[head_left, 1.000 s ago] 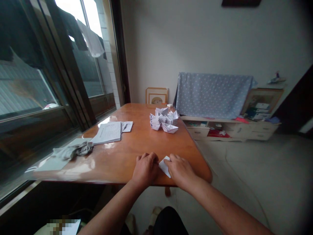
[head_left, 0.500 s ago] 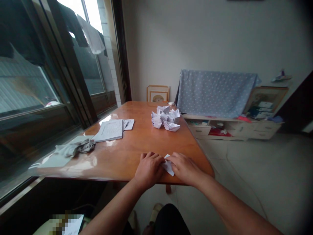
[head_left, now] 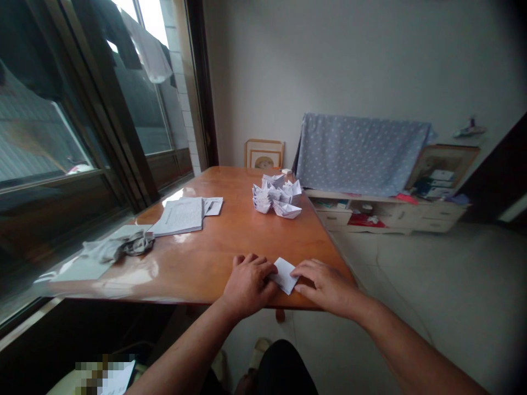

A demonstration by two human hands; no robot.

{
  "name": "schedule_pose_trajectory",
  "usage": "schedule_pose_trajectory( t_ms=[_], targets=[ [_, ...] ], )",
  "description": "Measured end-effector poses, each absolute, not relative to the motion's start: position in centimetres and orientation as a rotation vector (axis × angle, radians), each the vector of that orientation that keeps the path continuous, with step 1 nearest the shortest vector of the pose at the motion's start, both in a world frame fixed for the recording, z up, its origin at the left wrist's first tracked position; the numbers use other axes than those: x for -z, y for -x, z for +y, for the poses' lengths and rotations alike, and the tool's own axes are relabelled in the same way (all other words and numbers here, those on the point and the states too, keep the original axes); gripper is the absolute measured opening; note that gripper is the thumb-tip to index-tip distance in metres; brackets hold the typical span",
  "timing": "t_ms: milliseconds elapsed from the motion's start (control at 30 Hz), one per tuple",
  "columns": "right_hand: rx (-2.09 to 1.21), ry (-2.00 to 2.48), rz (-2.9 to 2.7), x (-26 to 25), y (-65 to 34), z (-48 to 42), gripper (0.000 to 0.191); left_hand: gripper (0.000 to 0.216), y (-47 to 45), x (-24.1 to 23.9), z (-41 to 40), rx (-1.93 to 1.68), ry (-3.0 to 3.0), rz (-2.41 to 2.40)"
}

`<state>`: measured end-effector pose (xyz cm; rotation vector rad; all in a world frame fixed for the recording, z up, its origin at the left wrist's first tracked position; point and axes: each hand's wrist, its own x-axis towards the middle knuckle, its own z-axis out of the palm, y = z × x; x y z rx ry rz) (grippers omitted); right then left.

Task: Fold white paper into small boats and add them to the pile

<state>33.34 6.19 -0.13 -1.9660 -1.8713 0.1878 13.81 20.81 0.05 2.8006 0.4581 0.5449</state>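
A small folded white paper (head_left: pixel 285 274) lies near the front edge of the wooden table (head_left: pixel 230 241). My left hand (head_left: pixel 249 282) rests knuckles-up on the paper's left side, its fingers curled and pressing it down. My right hand (head_left: pixel 325 285) touches the paper's right edge with its fingertips, fingers drawn together. Farther back on the table sits a pile of several folded white paper boats (head_left: pixel 275 197).
A stack of printed sheets (head_left: pixel 183 215) lies at the table's left, with a grey cloth (head_left: pixel 119 248) on a sheet near the window (head_left: pixel 74 137). A low cabinet (head_left: pixel 387 214) under a dotted blue cloth (head_left: pixel 362 153) stands on the right. Tiled floor spreads to the right.
My right hand has slid to the right, uncovering more of the folded paper. My left hand has stayed on the paper's left side. The camera has shifted slightly.
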Motion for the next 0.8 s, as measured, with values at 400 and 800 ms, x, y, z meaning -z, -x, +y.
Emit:
schedule_pose_trajectory(
  t_ms=[400, 800],
  targets=[
    [-0.130, 1.997, -1.936, -0.4, -33.1, 6.4, 0.023, 0.015, -13.9, -0.2, 20.7, -0.523, -2.809, 0.445],
    [-0.070, 1.947, -1.850, 0.5, -33.0, 6.5, 0.013, 0.025, -13.9, 0.0, 20.5, -0.568, -2.876, 0.459]
  ],
)
